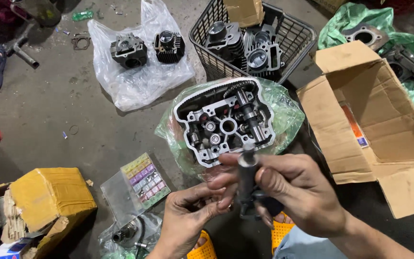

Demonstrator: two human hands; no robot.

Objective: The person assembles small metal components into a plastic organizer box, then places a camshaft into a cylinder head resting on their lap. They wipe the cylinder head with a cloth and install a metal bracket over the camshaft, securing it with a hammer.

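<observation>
- R hand (297, 192) pinches dark shaft (247, 184), long axis 12–6.
- L hand (188, 218) closed round its base at 6, prob. gripping.
- Cylinder head (224, 122) sits at 12.

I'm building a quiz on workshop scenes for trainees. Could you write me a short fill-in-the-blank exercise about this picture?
1. Both hands, the left hand and the right hand, hold a dark metal ____.
2. The cylinder head lies on a ____ plastic bag.
3. Two finned engine cylinders lie on a ____ plastic bag.
4. More engine parts stand in a black wire ____.

Missing words: shaft; green; clear; basket
</observation>
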